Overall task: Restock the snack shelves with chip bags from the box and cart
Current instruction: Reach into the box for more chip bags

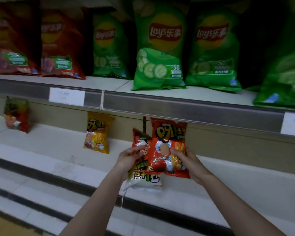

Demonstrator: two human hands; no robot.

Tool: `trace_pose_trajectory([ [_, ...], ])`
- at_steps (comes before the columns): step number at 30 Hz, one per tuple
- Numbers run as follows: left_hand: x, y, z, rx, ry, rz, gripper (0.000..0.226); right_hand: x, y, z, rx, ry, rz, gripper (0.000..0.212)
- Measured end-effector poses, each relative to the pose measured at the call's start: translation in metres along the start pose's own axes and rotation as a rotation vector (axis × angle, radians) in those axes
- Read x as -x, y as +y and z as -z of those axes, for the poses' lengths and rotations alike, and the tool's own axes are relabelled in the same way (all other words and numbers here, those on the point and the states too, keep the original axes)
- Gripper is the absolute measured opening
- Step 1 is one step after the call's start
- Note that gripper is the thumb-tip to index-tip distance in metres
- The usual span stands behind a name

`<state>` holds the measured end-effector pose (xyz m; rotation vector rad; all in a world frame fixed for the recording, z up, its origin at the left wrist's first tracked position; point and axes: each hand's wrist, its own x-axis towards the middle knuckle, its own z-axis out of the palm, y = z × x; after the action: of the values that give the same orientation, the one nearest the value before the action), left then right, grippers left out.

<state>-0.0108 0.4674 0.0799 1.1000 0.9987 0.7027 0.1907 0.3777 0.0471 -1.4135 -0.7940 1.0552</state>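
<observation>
My right hand (pixel 189 163) grips a small red snack bag (pixel 167 147) by its right edge, thumb on its front. My left hand (pixel 129 159) holds two more small bags, a red one (pixel 140 142) behind and a white one (pixel 143 179) hanging below it. All three bags hover in front of the white middle shelf (pixel 61 150). On that shelf a yellow bag (pixel 97 132) stands upright to the left, and a red bag (pixel 17 114) stands further left.
The upper shelf (pixel 99 82) carries big green Lay's bags (pixel 158 48) and red Lay's bags (pixel 61 46), with price-tag rails (pixel 194 109) along its front. Lower white shelves (pixel 41 193) step out toward me at the bottom left.
</observation>
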Motion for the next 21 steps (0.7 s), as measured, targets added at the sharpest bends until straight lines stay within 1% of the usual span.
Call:
trace_pose_trajectory([
  [2,-0.008,-0.001,0.002,-0.012,-0.022,0.003,0.024,-0.003,0.011,0.015,-0.038,0.08,-0.009,0.06],
  [3,-0.011,-0.001,0.004,-0.019,-0.029,0.011,0.023,-0.006,0.016,0.024,-0.046,0.11,-0.018,0.06],
  [4,-0.013,-0.002,0.006,-0.022,-0.034,0.025,0.023,-0.009,0.023,0.033,-0.048,0.135,-0.026,0.067],
  [7,-0.017,-0.002,0.011,-0.031,-0.03,0.048,0.022,-0.023,0.038,0.055,0.022,0.209,-0.015,0.099],
  [9,-0.019,-0.002,0.012,-0.026,-0.023,0.045,0.021,-0.039,0.047,0.066,0.031,0.224,-0.013,0.106],
  [10,-0.02,-0.002,0.012,-0.023,-0.015,0.042,0.021,-0.047,0.05,0.068,0.021,0.224,-0.016,0.103],
  [13,-0.02,-0.002,0.013,-0.005,0.016,0.035,0.021,-0.054,0.049,0.061,-0.017,0.244,-0.018,0.076],
  [17,-0.019,-0.005,0.014,0.007,0.022,0.011,0.022,-0.072,0.059,0.057,0.084,0.279,-0.037,0.06],
  [21,-0.017,-0.008,0.012,0.036,0.036,0.004,0.024,-0.083,0.072,0.061,0.225,0.368,-0.107,0.055],
])
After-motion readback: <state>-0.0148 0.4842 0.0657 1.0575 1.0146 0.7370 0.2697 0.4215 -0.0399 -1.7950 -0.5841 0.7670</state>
